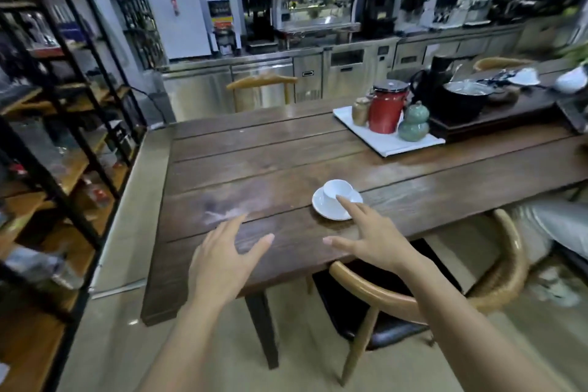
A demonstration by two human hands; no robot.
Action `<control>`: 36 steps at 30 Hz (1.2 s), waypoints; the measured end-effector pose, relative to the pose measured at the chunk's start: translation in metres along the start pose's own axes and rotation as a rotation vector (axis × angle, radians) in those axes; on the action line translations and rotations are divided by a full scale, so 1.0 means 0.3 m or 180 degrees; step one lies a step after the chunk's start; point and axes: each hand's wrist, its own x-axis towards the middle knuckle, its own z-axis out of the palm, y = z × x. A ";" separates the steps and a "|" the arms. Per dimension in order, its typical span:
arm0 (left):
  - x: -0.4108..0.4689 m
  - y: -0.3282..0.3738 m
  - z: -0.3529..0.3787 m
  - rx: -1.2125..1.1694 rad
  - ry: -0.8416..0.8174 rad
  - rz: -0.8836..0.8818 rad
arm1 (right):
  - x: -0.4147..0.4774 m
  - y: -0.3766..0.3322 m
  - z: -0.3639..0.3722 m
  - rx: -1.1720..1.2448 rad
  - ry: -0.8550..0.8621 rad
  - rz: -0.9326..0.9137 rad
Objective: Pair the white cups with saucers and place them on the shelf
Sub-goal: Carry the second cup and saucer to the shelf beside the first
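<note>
A white cup (335, 189) sits on a white saucer (324, 207) on the dark wooden table (254, 162), near its front edge. My right hand (372, 235) is open above the table just in front of the saucer, its forefinger tip reaching the saucer's near side by the cup. My left hand (222, 254) hovers open over the table's front left part, holding nothing. The black metal shelf (63, 99) with wooden boards stands at the left of the table.
A white tray (391, 140) with a red pot (386, 108) and a green gourd jar (413, 122) lies at the back right. A wooden chair (413, 293) is tucked under the table's front. Steel counters with coffee machines line the far wall.
</note>
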 end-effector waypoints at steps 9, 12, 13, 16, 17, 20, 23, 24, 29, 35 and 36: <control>0.362 0.047 0.285 -0.0127 -0.0380 0.0093 | 0.250 0.256 -0.019 -0.0077 -0.0029 0.0537; 0.496 0.053 0.372 -0.0122 -0.0562 -0.0003 | 0.363 0.316 -0.022 0.0026 -0.0088 0.0764; 0.534 0.057 0.400 -0.0116 -0.0640 -0.0039 | 0.395 0.334 -0.017 0.0067 -0.0124 0.0839; 0.632 0.076 0.494 -0.0204 -0.0879 -0.0172 | 0.491 0.399 -0.002 0.0192 -0.0244 0.1041; 0.655 0.078 0.526 -0.0238 -0.0981 -0.0236 | 0.517 0.422 0.004 0.0326 -0.0277 0.1115; 0.692 0.071 0.610 -0.0205 -0.1296 -0.0396 | 0.568 0.477 0.043 0.0985 -0.0288 0.1367; 0.725 0.061 0.681 -0.0105 -0.1493 -0.0530 | 0.620 0.520 0.086 0.1338 -0.0258 0.1571; 0.734 0.058 0.704 -0.0171 -0.1539 -0.0619 | 0.636 0.529 0.094 0.1421 -0.0253 0.1629; 0.744 0.056 0.790 -0.0593 -0.1660 -0.1096 | 0.692 0.577 0.136 0.1994 -0.0268 0.1952; 0.765 0.095 0.841 -0.1778 -0.1618 -0.2090 | 0.734 0.580 0.149 0.2453 -0.0470 0.2163; 0.767 0.101 0.844 -0.2036 -0.1604 -0.2238 | 0.737 0.582 0.148 0.2517 -0.0467 0.2181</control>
